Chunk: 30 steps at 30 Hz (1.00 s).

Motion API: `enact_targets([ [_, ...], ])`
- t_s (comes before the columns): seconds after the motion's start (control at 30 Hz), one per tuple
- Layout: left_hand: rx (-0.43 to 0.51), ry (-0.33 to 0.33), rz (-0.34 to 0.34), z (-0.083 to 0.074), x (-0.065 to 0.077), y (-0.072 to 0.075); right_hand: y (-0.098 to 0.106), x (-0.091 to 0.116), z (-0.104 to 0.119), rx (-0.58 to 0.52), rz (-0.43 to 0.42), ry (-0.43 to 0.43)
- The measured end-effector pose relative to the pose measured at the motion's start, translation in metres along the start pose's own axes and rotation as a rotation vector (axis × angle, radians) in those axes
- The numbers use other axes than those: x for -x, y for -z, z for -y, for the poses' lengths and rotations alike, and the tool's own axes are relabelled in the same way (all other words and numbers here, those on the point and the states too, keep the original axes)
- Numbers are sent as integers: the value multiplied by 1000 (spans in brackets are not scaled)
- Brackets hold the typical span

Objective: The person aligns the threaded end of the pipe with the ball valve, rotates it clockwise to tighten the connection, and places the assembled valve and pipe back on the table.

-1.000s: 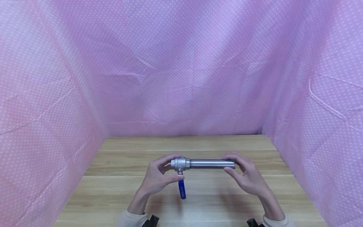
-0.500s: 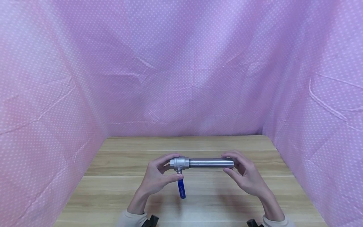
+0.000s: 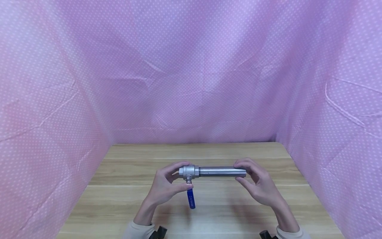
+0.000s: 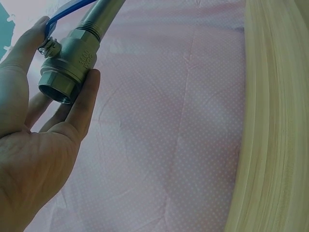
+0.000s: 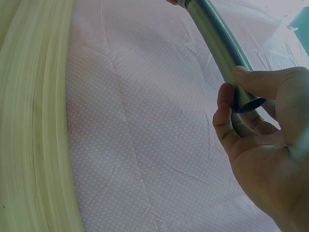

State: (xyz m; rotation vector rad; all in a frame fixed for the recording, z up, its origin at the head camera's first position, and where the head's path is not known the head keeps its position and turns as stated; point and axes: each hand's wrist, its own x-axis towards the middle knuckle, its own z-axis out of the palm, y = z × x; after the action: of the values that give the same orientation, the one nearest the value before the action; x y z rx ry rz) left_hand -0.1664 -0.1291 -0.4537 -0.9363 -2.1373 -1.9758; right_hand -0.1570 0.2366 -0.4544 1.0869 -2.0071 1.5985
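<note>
A silvery ball valve [image 3: 189, 171] with a blue lever handle [image 3: 191, 199] is held level above the table, the lever pointing toward me. My left hand [image 3: 162, 186] grips it, fingers along the valve body and thumb at the top of the lever. A steel pipe [image 3: 221, 171] runs rightward from the valve; some thread [image 4: 90, 28] shows at the joint in the left wrist view. My right hand [image 3: 261, 184] pinches the pipe's free end between thumb and fingers. In the right wrist view the pipe's open end [image 5: 251, 105] faces the palm.
Below the hands lies a light wood-grain table [image 3: 203, 215]. Pink dotted cloth [image 3: 203, 83] hangs behind it and along both sides. Black wrist mounts [image 3: 159, 232] show at the bottom, beside light sleeves [image 3: 139, 230].
The valve and pipe have shifted very slightly left and up. Both hands keep the same hold.
</note>
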Motion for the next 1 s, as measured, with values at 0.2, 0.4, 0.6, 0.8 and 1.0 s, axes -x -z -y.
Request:
enact_targets([
  [0.2,0,-7,3,0,0,0,1,0,1,13,0,5],
  [0.4,9,-12,7,1,0,0,2,2,1,46,-4,-11],
  [0.6,12,-19,11,1,0,0,3,4,2,102,-12,-41],
  [0.8,17,-23,15,1,0,0,3,4,4,142,-30,-80],
  [1.0,18,-32,12,2,0,0,2,3,5,133,-31,-86],
])
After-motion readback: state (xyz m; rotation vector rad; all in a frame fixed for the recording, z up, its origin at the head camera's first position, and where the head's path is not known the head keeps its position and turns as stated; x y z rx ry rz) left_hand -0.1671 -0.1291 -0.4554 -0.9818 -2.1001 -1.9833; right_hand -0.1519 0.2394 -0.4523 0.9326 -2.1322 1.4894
